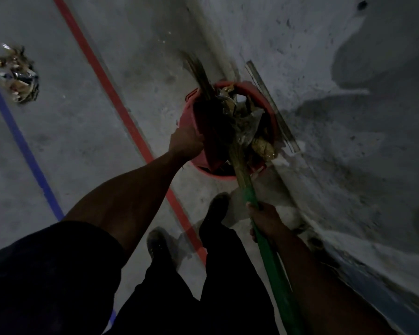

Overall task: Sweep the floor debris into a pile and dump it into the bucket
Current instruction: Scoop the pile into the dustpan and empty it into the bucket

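A red bucket (272, 112) stands on the concrete floor against the wall, filled with brownish scraps and plastic debris (248, 122). My left hand (185, 141) is shut on a red dustpan (211, 143), which is tilted over the bucket's left side. My right hand (266, 220) grips the green handle of a broom (273, 267). The broom's shaft crosses the bucket and its blurred bristles (201, 73) stick out beyond the far rim. A separate pile of debris (18, 73) lies on the floor at far left.
A red floor line (102, 76) and a blue floor line (22, 141) run diagonally. The grey wall (348, 68) rises on the right, with a metal strip (271, 102) behind the bucket. My shoes (215, 206) stand just before the bucket.
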The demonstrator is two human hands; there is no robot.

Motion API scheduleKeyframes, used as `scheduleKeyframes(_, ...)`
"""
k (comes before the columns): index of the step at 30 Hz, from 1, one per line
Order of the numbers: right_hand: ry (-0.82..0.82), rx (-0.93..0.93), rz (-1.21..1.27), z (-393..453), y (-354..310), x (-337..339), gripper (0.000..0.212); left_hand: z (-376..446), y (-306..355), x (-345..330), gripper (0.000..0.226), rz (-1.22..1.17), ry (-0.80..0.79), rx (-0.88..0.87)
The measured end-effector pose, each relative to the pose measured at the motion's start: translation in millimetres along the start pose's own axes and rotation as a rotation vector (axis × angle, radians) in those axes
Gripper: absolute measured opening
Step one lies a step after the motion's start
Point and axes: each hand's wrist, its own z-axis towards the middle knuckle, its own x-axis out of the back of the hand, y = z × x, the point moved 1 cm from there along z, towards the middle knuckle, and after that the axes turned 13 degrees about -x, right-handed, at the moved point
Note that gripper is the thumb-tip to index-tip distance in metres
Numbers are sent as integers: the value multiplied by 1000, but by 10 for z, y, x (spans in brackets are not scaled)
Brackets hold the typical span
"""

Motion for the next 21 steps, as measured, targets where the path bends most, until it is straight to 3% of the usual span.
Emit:
scheduleKeyframes(6,123,27,-55,101,-28,68,35,-76,-105,-65,26,-6,-54,59)
scheduleKeyframes(9,106,42,-38,-64,2,44,33,-229,-150,76,29,-33,-114,68)
scheduleKeyframes(12,106,56,-54,-287,4,-49,28,-445,-270,198,30,-225,-174,104)
scheduleKeyframes(17,95,75,-49,-575,99,-266,25,-953,-616,331,42,-527,-130,126)
scheduleKeyframes(21,113,155,-28,-846,358,-505,28,-1407,-923,430,36,-690,-82,169)
